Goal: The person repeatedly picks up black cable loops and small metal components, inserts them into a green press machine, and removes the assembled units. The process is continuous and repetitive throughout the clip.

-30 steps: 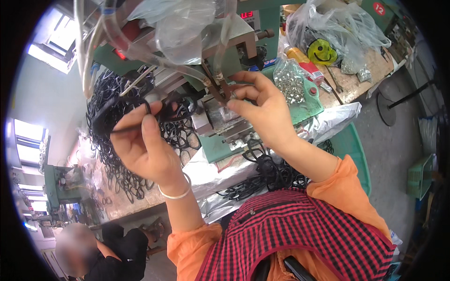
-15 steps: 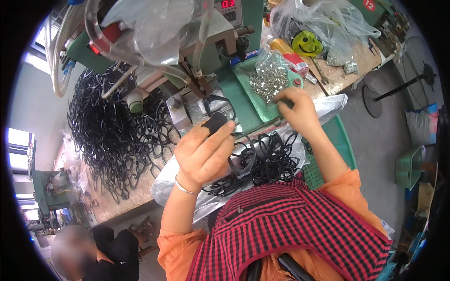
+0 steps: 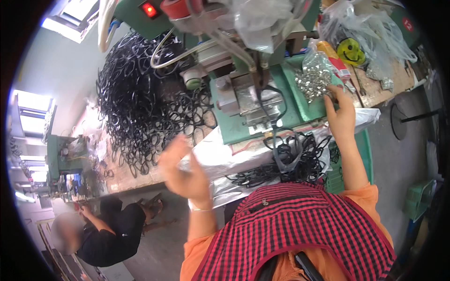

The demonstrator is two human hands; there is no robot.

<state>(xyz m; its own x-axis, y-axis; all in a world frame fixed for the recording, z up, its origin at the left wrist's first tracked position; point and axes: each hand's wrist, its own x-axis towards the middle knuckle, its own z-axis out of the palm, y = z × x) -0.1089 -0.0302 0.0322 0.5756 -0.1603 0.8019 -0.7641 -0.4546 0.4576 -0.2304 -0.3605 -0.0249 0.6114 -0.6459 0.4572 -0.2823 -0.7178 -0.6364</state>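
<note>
Bench edge [image 3: 131,185], empty left hand [image 3: 184,171] near, right hand [image 3: 343,112] at metal pieces [image 3: 313,82], grip unclear

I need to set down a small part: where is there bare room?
The silver sheet looks bare between the left hand and the green base; so does the base's strip beside the tray. Crowded: the bench's left, under black loops, and the tray's metal pieces by the right hand.
</note>
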